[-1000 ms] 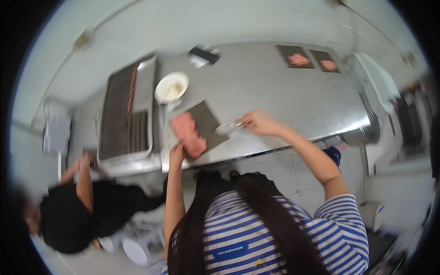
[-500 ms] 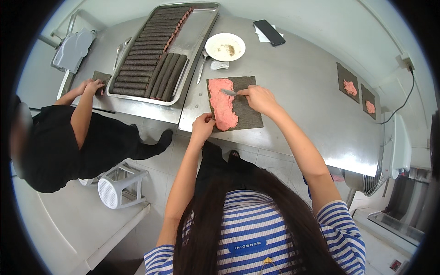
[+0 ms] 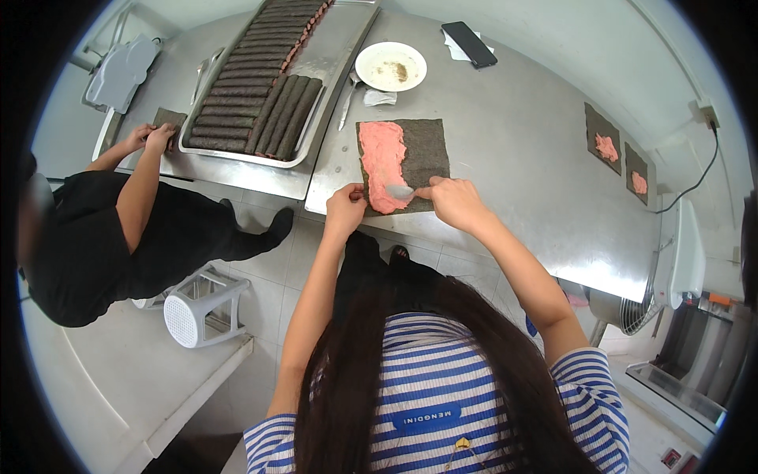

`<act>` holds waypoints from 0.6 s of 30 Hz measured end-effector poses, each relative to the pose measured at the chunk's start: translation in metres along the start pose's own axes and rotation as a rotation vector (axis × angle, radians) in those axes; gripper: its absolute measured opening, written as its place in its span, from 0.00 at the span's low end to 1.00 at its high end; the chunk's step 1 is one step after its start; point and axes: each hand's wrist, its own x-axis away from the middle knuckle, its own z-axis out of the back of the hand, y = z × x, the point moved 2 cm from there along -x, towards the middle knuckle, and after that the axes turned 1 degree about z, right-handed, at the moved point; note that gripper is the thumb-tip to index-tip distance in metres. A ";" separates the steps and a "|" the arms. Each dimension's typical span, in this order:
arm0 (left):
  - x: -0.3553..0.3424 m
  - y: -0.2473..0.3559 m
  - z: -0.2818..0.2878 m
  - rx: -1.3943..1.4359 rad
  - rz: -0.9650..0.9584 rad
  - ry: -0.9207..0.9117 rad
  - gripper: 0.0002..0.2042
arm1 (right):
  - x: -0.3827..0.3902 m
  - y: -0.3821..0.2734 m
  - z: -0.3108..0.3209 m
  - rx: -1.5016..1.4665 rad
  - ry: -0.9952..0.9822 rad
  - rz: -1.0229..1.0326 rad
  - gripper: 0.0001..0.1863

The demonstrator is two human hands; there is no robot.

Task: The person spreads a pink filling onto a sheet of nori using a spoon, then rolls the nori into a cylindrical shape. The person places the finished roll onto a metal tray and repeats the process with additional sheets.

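A dark green seaweed sheet [image 3: 427,148] lies flat at the table's near edge, its left half coated with a pink paste [image 3: 382,154]. My right hand [image 3: 458,205] is closed round the handle of a metal spoon [image 3: 400,191], whose bowl presses on the paste near the sheet's lower edge. At the sheet's lower left side, my left hand [image 3: 346,208] pinches its edge between thumb and fingers. Beyond the sheet stand a white bowl [image 3: 381,73] with brownish residue, a folded white tissue [image 3: 379,98] and a second spoon [image 3: 347,107].
A metal tray [image 3: 335,75] of dark seaweed rolls stands at the left. Beside it, a co-worker's hands [image 3: 154,137] handle a small seaweed piece. Two seaweed sheets [image 3: 603,130] with pink dabs lie far right. A phone [image 3: 469,44] lies at the back; a white stool [image 3: 189,316] stands lower left.
My right hand has drawn the spoon down from the paste's upper part toward its lower right edge. My left hand stays at the sheet's edge. The whole view has shifted slightly.
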 end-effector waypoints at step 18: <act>0.001 0.004 0.018 0.097 0.012 -0.188 0.14 | 0.023 -0.057 -0.025 -0.124 0.214 -0.353 0.23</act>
